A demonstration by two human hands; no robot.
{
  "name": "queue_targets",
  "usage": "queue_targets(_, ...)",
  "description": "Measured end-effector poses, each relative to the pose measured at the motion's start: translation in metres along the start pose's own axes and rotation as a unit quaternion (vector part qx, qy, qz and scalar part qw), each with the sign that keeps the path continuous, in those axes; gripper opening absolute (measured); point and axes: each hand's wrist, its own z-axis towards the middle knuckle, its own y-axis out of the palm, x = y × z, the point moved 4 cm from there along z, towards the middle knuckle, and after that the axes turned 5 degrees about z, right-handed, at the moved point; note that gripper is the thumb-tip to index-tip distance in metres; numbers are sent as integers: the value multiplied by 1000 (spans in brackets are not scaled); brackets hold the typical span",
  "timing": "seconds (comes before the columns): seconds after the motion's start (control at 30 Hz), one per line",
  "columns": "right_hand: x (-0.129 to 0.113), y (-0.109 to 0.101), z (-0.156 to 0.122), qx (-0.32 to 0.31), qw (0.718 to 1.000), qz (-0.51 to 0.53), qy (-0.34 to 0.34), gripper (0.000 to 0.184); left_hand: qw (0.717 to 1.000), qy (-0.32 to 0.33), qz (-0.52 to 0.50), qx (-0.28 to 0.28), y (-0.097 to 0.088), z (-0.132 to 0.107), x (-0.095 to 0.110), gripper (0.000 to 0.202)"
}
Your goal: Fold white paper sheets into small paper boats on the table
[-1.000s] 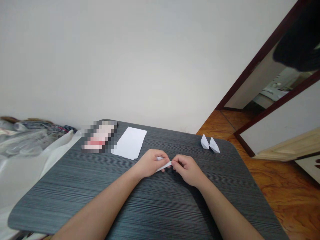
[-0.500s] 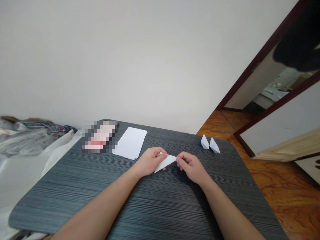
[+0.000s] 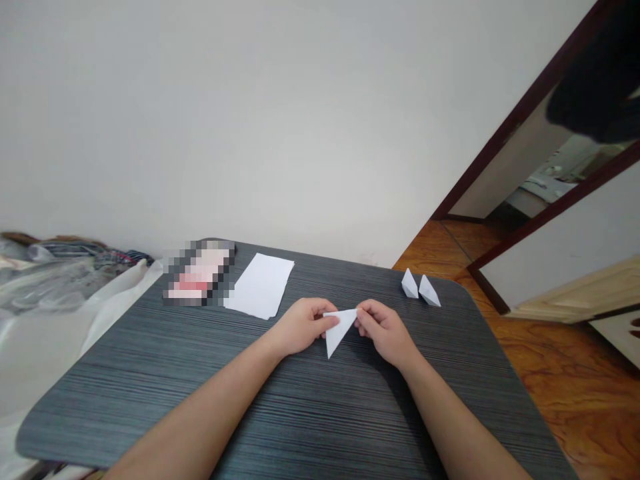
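Note:
A small folded piece of white paper (image 3: pixel 339 333), triangular in outline, is held between both hands above the dark table (image 3: pixel 320 413). My left hand (image 3: pixel 306 325) pinches it along its left side, thumb on top and fingers behind. With thumb and forefinger, my right hand (image 3: pixel 383 328) grips its upper right corner. One sharp point of the paper hangs down toward me. Left of the hands lies a stack of white paper sheets (image 3: pixel 263 287). Two folded white paper boats (image 3: pixel 410 285) stand side by side near the table's far right corner.
A pixelated flat object (image 3: pixel 200 275) lies at the table's far left. Plastic-covered items (image 3: pixel 75 287) are heaped beyond the left edge. A pale wall (image 3: pixel 300 133) rises behind the table. Wooden floor (image 3: pixel 540 360) and a doorway are on the right.
The folded paper has turned between my fingers, so its free point now hangs lower and further right. My right hand has moved up slightly, and both hands keep their hold.

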Motion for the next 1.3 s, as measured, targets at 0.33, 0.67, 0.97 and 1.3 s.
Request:
queue_targets(0.33, 3, 17, -4, -90, 992, 83, 27, 14, 1000, 23, -20, 1, 3, 2, 2, 21)
queue_targets(0.67, 3, 15, -3, -73, 990, 118, 21, 15, 988, 82, 130, -15, 6, -3, 19, 24)
queue_targets(0.97, -2, 16, -3, -57, 997, 40, -31, 12, 996, 58, 58, -25, 11, -2, 14, 33)
queue_targets(1.3, -13, 16, -3, -40, 990, -114, -79, 22, 997, 75, 29, 19, 8, 1, 7, 46)
